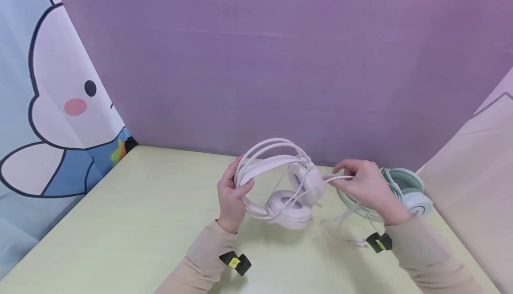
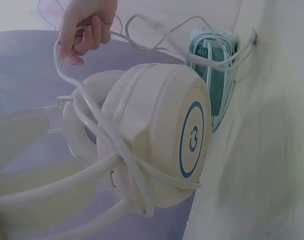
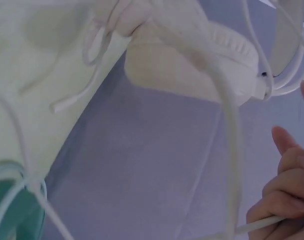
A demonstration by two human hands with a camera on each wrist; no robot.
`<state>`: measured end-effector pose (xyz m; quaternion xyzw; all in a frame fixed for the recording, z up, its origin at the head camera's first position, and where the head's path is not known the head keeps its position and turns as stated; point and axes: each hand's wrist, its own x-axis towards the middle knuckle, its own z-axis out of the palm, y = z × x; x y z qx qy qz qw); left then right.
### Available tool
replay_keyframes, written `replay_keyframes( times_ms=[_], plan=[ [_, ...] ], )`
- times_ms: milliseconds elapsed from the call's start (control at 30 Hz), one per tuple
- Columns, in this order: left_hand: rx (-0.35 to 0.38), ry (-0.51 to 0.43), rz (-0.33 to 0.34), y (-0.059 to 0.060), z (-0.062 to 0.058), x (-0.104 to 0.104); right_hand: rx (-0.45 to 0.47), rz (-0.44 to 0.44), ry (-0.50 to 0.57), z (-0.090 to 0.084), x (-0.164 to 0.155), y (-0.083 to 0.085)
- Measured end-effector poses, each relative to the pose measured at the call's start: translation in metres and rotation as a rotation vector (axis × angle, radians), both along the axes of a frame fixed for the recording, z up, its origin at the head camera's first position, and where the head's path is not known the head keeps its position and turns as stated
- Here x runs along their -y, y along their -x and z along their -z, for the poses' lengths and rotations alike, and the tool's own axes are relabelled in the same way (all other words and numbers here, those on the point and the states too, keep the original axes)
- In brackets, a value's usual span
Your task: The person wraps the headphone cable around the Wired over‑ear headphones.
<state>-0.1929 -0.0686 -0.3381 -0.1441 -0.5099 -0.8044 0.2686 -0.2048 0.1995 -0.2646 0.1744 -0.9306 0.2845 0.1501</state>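
On the table, head view: your left hand point(image 1: 231, 196) grips the headband of the white headset point(image 1: 280, 187), holding it upright with its lower ear cup just above the pale green table point(image 1: 132, 214). Your right hand point(image 1: 366, 187) pinches the white cable point(image 1: 320, 186), drawn taut off the ear cups. A mint-green headset point(image 1: 409, 191) lies behind that hand, near the purple wall.
Left wrist view: the cable point(image 2: 112, 140) crosses the white ear cup point(image 2: 161, 135) in several loops; the right hand's fingers point(image 2: 84, 30) are curled round it above. The mint-green headset point(image 2: 211, 75) stands just beyond, its own cord wound on it.
Right wrist view: the fingers point(image 3: 286, 195) close on the cable point(image 3: 231, 150), which runs up to the ear cup pad point(image 3: 201, 65).
Step in hand: by my reading, you are winding the cable about the white headset.
Next move: it likely calls for steady tension while you lead the cable round the cups.
Containers: none shows in any view.
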Motion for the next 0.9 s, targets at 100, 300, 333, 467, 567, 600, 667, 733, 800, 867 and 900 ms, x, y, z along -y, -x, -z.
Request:
replay_keyframes(
  times_ms=[100, 300, 333, 467, 567, 600, 667, 733, 800, 867, 900],
  plan=[
    [0.023, -0.004, 0.000, 0.001, 0.000, 0.001, -0.125, -0.043, -0.089, -0.003, -0.002, 0.003],
    [0.029, -0.008, 0.012, 0.002, -0.001, 0.002, -0.228, -0.122, -0.168, -0.007, -0.007, 0.007],
    [0.024, -0.008, 0.016, 0.002, -0.001, 0.002, -0.238, -0.139, -0.172, -0.007, -0.007, 0.008],
    [0.018, -0.020, 0.041, 0.004, 0.001, 0.002, -0.304, -0.198, -0.183, -0.011, -0.008, 0.012],
    [0.017, -0.037, 0.081, 0.005, 0.003, 0.004, -0.331, -0.231, -0.182, -0.014, -0.008, 0.014],
    [0.011, -0.049, 0.106, 0.006, 0.003, 0.004, -0.330, -0.243, -0.178, -0.015, -0.008, 0.014],
    [-0.010, -0.072, 0.171, 0.007, 0.004, 0.005, -0.313, -0.277, -0.166, -0.017, -0.010, 0.016],
    [-0.035, -0.106, 0.254, 0.007, 0.004, 0.006, -0.273, -0.316, -0.152, -0.018, -0.013, 0.017],
    [-0.054, -0.136, 0.330, 0.007, 0.004, 0.007, -0.225, -0.353, -0.141, -0.018, -0.017, 0.018],
    [-0.058, -0.159, 0.384, 0.008, 0.004, 0.007, -0.187, -0.380, -0.142, -0.018, -0.021, 0.019],
    [-0.056, -0.169, 0.403, 0.007, 0.004, 0.008, -0.178, -0.388, -0.147, -0.017, -0.022, 0.019]
  ],
)
